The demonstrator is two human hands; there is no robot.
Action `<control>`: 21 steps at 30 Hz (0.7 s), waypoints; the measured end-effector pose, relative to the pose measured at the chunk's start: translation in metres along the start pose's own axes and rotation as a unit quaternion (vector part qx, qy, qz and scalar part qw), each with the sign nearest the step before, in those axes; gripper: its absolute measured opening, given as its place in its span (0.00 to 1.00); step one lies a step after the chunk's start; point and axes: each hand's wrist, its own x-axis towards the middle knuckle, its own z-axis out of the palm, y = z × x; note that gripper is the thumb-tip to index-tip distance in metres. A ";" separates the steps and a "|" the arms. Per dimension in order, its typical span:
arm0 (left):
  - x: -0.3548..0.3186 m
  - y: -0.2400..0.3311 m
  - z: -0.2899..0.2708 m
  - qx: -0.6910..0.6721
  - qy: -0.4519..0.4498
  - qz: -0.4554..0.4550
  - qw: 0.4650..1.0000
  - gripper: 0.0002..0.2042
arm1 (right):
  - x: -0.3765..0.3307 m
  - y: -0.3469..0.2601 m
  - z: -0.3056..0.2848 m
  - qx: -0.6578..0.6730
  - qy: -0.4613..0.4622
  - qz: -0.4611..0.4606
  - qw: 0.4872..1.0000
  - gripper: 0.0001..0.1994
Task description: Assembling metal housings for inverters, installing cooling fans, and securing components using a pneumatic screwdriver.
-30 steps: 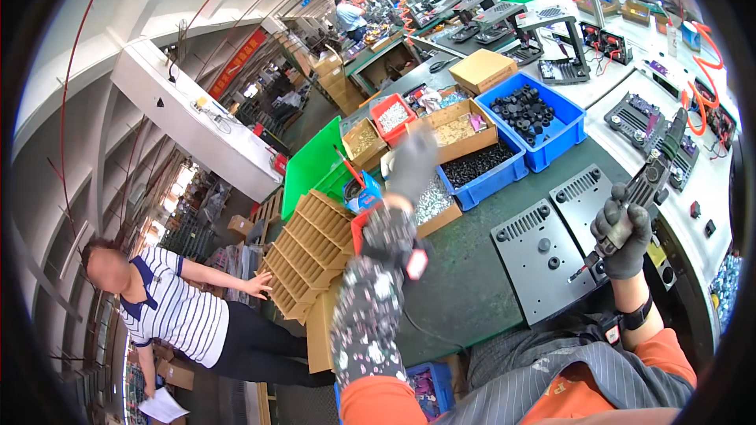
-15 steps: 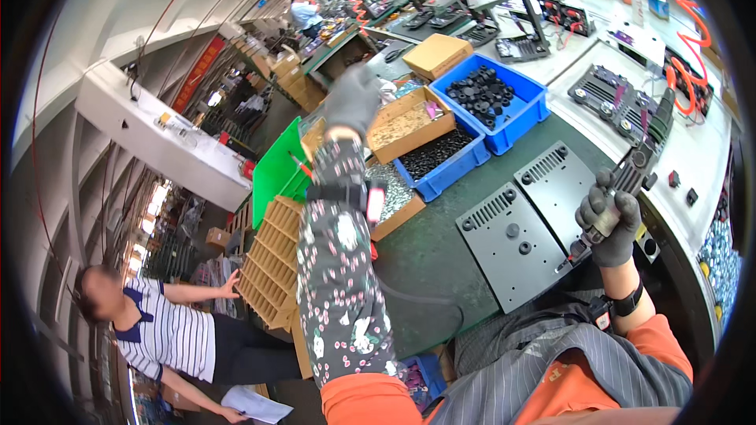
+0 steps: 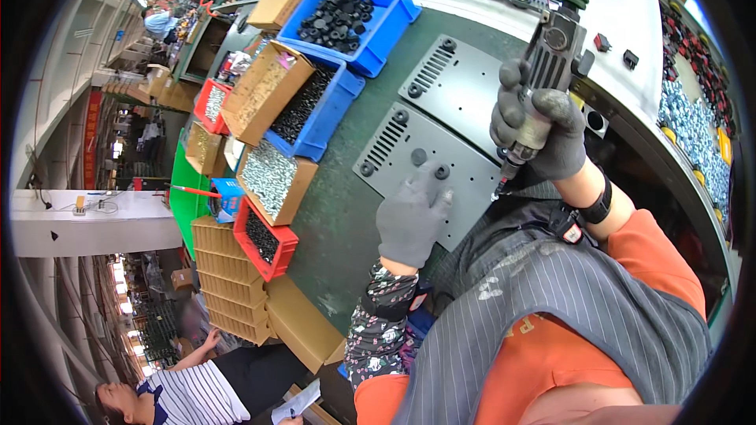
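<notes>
My left hand (image 3: 411, 216), in a grey glove, rests on the near grey metal plate (image 3: 394, 142), with its fingertips at a small black knob (image 3: 442, 172). Whether a small part sits under those fingers I cannot tell. A second grey plate (image 3: 465, 86) with vent slots lies just beyond. My right hand (image 3: 537, 122), also gloved, is closed round a powered screwdriver (image 3: 551, 51). The tool points down, its tip just above the near plate's right edge.
Blue bins (image 3: 386, 27), cardboard boxes (image 3: 268, 90) and red trays (image 3: 264, 240) of screws and black parts line the left of the green mat (image 3: 331, 236). Stacked cartons (image 3: 228, 291) stand at the bench end. A person in a striped shirt (image 3: 197, 393) sits at the lower left.
My left hand has come back from the parts boxes down onto the near plate. The right hand and screwdriver have closed in over the plate's edge.
</notes>
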 end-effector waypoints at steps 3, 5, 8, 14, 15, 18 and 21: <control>0.006 -0.001 0.017 0.017 0.010 0.002 1.000 0.19 | 0.000 0.000 0.004 -0.013 -0.025 0.010 1.000 0.22; 0.005 -0.001 0.022 0.015 -0.013 -0.029 0.999 0.15 | -0.003 -0.001 0.008 -0.037 0.002 0.007 0.999 0.21; 0.000 0.008 0.028 -0.102 -0.050 0.035 0.993 0.13 | -0.002 -0.007 0.012 -0.119 0.010 0.001 0.993 0.20; -0.002 0.035 0.047 -0.157 -0.010 0.047 0.986 0.14 | -0.004 -0.003 0.021 -0.238 0.006 -0.011 0.971 0.20; -0.001 0.036 0.049 -0.143 0.000 0.048 0.989 0.15 | -0.003 -0.001 0.020 -0.226 0.003 0.016 0.974 0.20; 0.000 0.036 0.053 -0.088 0.000 0.048 0.995 0.13 | -0.003 0.013 0.010 -0.236 -0.058 0.029 0.970 0.23; -0.003 0.034 0.058 -0.042 -0.002 0.060 0.997 0.13 | -0.010 0.017 -0.011 -0.282 -0.108 0.117 0.946 0.23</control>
